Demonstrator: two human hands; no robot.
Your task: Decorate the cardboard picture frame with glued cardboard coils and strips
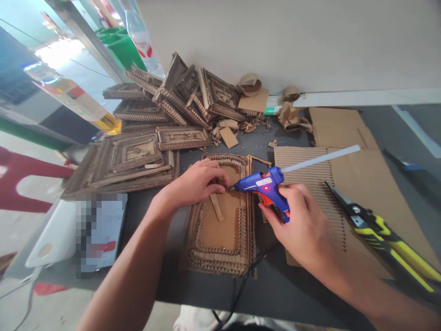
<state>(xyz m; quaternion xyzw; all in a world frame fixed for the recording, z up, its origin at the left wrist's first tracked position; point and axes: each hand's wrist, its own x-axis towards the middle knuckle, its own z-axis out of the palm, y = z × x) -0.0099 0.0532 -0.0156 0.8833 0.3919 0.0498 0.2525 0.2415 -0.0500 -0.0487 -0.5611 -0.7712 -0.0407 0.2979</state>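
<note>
In my right hand (296, 211) is a blue hot glue gun (258, 182), its red light lit and a long glue stick (322, 158) jutting from the back. The nozzle points left, right by the fingertips of my left hand (203, 179). Those fingers pinch a cardboard strip (217, 207), whose loose end hangs down and toward me. Below both hands lies a rectangular cardboard frame (220, 257) with layered corrugated edges and a flat brown middle. Part of the strip is hidden by my left fingers.
Several finished-looking cardboard frames (179, 96) are piled at the back left. Yellow-black shears (382, 234) rest on cardboard sheets (347, 184) at right. A phone (103, 230) and a white power strip (51, 234) lie at left. The glue gun's black cord (241, 285) crosses the front.
</note>
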